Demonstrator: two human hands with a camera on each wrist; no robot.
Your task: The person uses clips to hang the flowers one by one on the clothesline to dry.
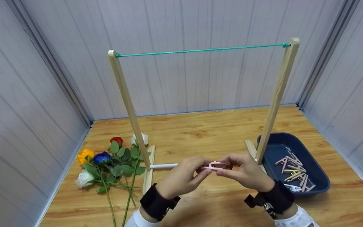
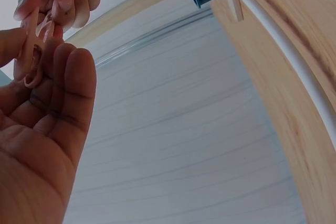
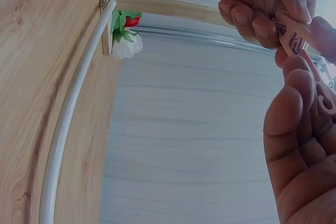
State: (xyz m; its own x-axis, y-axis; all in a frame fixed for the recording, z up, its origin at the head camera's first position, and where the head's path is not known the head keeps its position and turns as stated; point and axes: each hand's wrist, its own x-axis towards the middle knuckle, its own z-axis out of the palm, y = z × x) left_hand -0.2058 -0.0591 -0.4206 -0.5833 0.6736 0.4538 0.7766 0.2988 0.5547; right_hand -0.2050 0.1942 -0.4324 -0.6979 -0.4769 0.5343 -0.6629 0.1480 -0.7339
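Between both hands, low in the middle of the head view, is a pink clothespin (image 1: pixel 214 166). My left hand (image 1: pixel 186 175) pinches its left end with thumb and fingers. The other end is pinched by my right hand (image 1: pixel 247 172). Both wrist views show the clothespin (image 3: pixel 295 38) close up, partly covered by fingertips. Beyond the hands stands a wooden frame (image 1: pixel 276 101) with a green cord (image 1: pixel 200 50) strung between its two posts. Nothing hangs on the cord.
Artificial roses in red, yellow, blue (image 1: pixel 102 157) and white lie by the left post. A dark blue basin (image 1: pixel 314 167) with several clothespins (image 1: pixel 295 170) sits right of the right post. A white rod (image 1: pixel 164 165) joins the frame's feet. Panel walls surround the wooden table (image 1: pixel 197 135).
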